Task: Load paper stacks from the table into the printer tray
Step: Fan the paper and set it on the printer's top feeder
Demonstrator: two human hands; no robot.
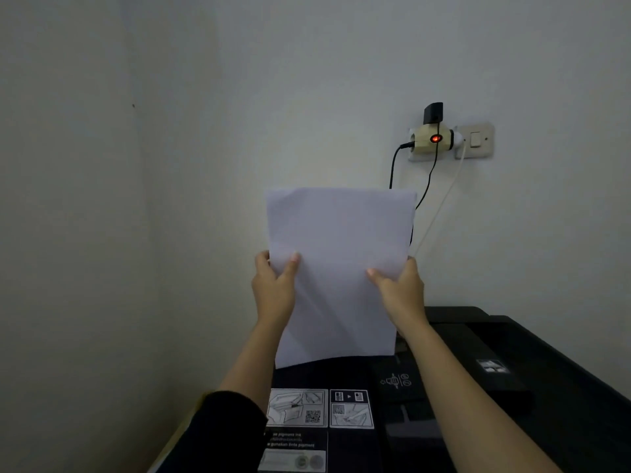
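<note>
The paper stack is pinched upright by the left hand and right hand over the printer; its bottom edge should be squared, then lowered straight.

A narrow pale strip of the counter shows at the lower left, running along the wall; most of its top is hidden. A black printer stands on it and fills the lower right of the view, its back against the far wall. White instruction labels are stuck on the printer's top near the counter's left edge.
</note>
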